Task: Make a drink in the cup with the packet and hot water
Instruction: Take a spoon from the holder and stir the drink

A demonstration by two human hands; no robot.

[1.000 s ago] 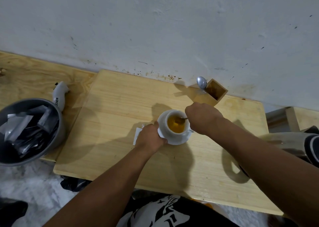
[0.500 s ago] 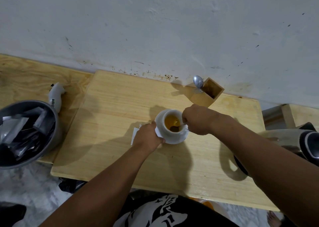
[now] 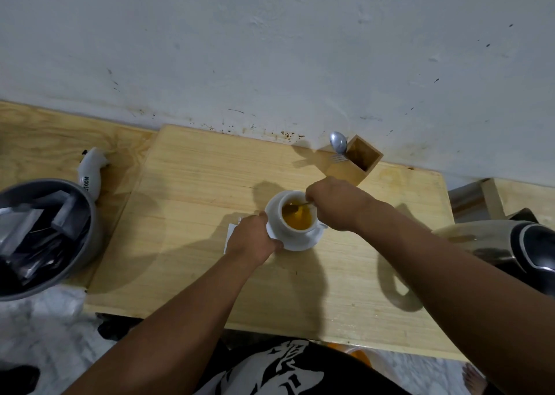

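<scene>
A white cup point(image 3: 292, 229) holding amber liquid stands on a white saucer point(image 3: 303, 243) in the middle of the wooden table point(image 3: 192, 202). My right hand point(image 3: 336, 204) grips a small spoon point(image 3: 295, 206) whose bowl dips into the drink. My left hand point(image 3: 252, 240) holds the saucer's left rim. A white packet point(image 3: 230, 235) lies flat on the table, mostly hidden under my left hand.
A wooden utensil box point(image 3: 357, 161) with a spoon and fork stands at the wall behind the cup. A steel kettle point(image 3: 516, 241) sits at the right edge. A grey bowl of dark sachets point(image 3: 39, 235) and a white handheld tool point(image 3: 91, 172) are on the left.
The spoon has swung round inside the cup, from the near side to the far side. My right hand shifted slightly with it. My left hand stays on the saucer.
</scene>
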